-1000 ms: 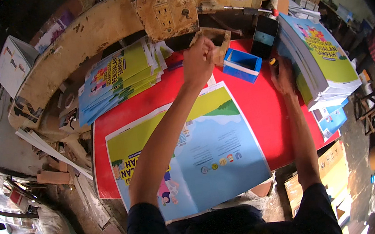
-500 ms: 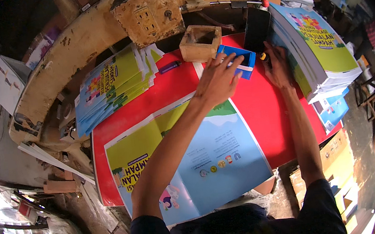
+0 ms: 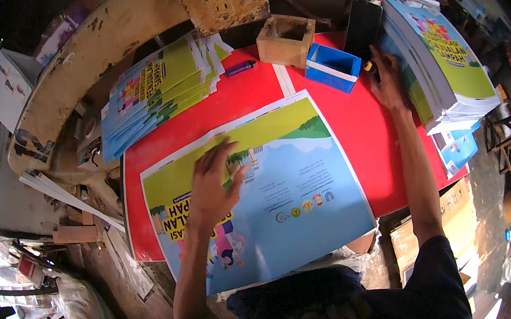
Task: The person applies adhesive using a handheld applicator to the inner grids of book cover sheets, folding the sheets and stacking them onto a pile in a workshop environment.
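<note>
My left hand [image 3: 217,179] hovers over or lightly touches a large printed cover sheet [image 3: 293,183], green and blue, lying on the red tabletop in front of me. Its fingers are spread, with nothing in them. Farther right, my right hand [image 3: 388,81] rests on the red surface beside a thick stack of printed books [image 3: 439,56]. The fingers are curled at a small dark object with a yellow end [image 3: 370,67], whose kind I cannot make out. Just left of that hand sits an open blue box [image 3: 332,69] with a white stripe.
A wooden box [image 3: 286,42] stands behind the blue box, and a dark upright panel [image 3: 363,26] behind my right hand. Fanned printed covers [image 3: 159,85] lie at the far left, near a purple marker [image 3: 240,67]. Old cream machinery [image 3: 222,2] borders the back.
My left hand has left the blue box and come back left over the printed sheet, which now lies flatter. The right hand stays by the books. The view has shifted slightly.
</note>
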`<action>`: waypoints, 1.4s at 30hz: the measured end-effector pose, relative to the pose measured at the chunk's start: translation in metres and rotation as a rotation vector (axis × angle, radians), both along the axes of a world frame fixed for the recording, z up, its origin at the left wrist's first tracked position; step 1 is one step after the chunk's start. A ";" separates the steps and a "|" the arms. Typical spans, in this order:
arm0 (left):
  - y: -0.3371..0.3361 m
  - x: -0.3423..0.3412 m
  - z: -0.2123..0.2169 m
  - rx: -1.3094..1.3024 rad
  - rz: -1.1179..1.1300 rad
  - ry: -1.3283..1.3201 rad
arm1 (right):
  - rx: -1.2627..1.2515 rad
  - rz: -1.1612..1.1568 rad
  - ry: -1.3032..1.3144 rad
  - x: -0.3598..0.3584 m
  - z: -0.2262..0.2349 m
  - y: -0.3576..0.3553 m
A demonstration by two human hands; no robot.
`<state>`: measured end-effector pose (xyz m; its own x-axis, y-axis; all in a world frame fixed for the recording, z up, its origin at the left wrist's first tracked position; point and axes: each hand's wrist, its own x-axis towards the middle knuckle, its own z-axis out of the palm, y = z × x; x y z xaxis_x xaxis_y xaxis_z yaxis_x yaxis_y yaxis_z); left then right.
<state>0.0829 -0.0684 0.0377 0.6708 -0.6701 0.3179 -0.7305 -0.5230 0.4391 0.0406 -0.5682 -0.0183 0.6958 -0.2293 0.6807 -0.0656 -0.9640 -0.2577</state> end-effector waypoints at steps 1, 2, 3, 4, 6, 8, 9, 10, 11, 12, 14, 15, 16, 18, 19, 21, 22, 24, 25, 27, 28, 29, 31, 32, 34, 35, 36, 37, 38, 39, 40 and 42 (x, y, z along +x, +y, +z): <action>0.008 0.000 -0.004 -0.007 0.002 0.009 | -0.077 0.006 -0.022 0.001 0.000 -0.009; 0.015 -0.001 -0.010 0.016 0.034 -0.011 | -0.085 0.008 -0.013 -0.002 -0.004 -0.014; 0.022 -0.003 -0.013 0.044 0.075 -0.038 | -0.104 -0.021 -0.022 0.001 -0.003 -0.010; 0.026 -0.009 -0.017 0.041 0.085 -0.036 | -0.125 -0.050 -0.031 0.003 -0.003 -0.007; 0.028 -0.020 -0.023 0.227 0.087 -0.147 | -0.034 -0.050 0.048 0.000 0.002 -0.001; 0.028 -0.026 -0.025 0.238 0.085 -0.104 | -0.056 -0.055 0.093 0.000 0.006 0.009; 0.027 -0.027 -0.024 0.242 0.080 -0.104 | -0.063 -0.056 0.090 -0.001 0.008 0.010; 0.026 -0.029 -0.023 0.247 0.076 -0.105 | -0.049 -0.056 0.076 -0.002 0.010 0.011; 0.026 -0.030 -0.020 0.245 0.085 -0.106 | -0.035 -0.056 0.063 0.000 0.011 0.012; 0.023 -0.030 -0.020 0.233 0.081 -0.112 | -0.046 -0.062 0.057 -0.002 0.012 0.006; 0.020 -0.028 -0.023 0.233 0.091 -0.101 | -0.109 -0.136 0.143 -0.004 0.004 -0.011; 0.021 -0.027 -0.023 0.234 0.094 -0.103 | -0.108 -0.134 0.140 -0.003 0.004 -0.008; 0.021 -0.028 -0.023 0.235 0.097 -0.093 | -0.097 -0.114 0.136 -0.004 0.004 -0.005; 0.022 -0.028 -0.023 0.234 0.099 -0.085 | -0.086 -0.097 0.130 -0.003 0.005 0.000; 0.024 -0.029 -0.025 0.236 0.102 -0.091 | -0.080 -0.106 0.122 -0.002 0.006 0.003; 0.024 -0.029 -0.025 0.237 0.105 -0.096 | -0.074 -0.116 0.115 -0.001 0.006 0.005; 0.023 -0.030 -0.023 0.238 0.106 -0.093 | -0.105 -0.098 0.077 -0.001 0.006 0.005; 0.023 -0.031 -0.022 0.242 0.107 -0.088 | -0.133 -0.079 0.043 -0.002 0.005 0.005; 0.023 -0.031 -0.021 0.236 0.109 -0.085 | -0.089 -0.082 0.067 -0.002 0.004 0.005; 0.023 -0.032 -0.022 0.229 0.107 -0.081 | -0.047 -0.088 0.091 -0.002 0.001 -0.001; 0.022 -0.032 -0.023 0.235 0.100 -0.095 | -0.082 -0.088 0.073 -0.001 -0.001 -0.006; 0.021 -0.033 -0.024 0.240 0.092 -0.110 | -0.117 -0.089 0.055 -0.002 -0.003 -0.011; 0.020 -0.035 -0.025 0.251 0.090 -0.114 | -0.143 -0.063 0.045 0.000 -0.005 -0.010; 0.019 -0.037 -0.026 0.259 0.084 -0.119 | -0.173 -0.041 0.034 0.000 -0.006 -0.010; 0.021 -0.039 -0.027 0.255 0.086 -0.119 | -0.073 -0.040 0.064 0.000 -0.004 -0.002; 0.022 -0.040 -0.027 0.247 0.084 -0.122 | 0.024 -0.045 0.091 0.001 -0.002 0.003; 0.021 -0.042 -0.026 0.241 0.086 -0.117 | 0.018 -0.044 0.096 0.001 -0.002 0.001; 0.020 -0.043 -0.025 0.230 0.075 -0.115 | -0.012 -0.062 0.068 0.002 -0.001 0.000; 0.019 -0.044 -0.024 0.219 0.065 -0.113 | -0.042 -0.079 0.040 0.002 0.000 -0.002; 0.020 -0.046 -0.025 0.218 0.076 -0.103 | -0.044 -0.067 0.049 0.002 0.002 0.001; 0.020 -0.046 -0.025 0.224 0.067 -0.126 | -0.039 -0.054 0.047 -0.001 0.005 0.001; 0.019 -0.047 -0.021 0.227 0.068 -0.139 | -0.013 -0.088 -0.109 -0.002 0.013 0.011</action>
<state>0.0359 -0.0497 0.0163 0.6772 -0.6895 0.2570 -0.7353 -0.6465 0.2033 0.0388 -0.5573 -0.0050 0.5956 -0.2762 0.7543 -0.1221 -0.9592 -0.2549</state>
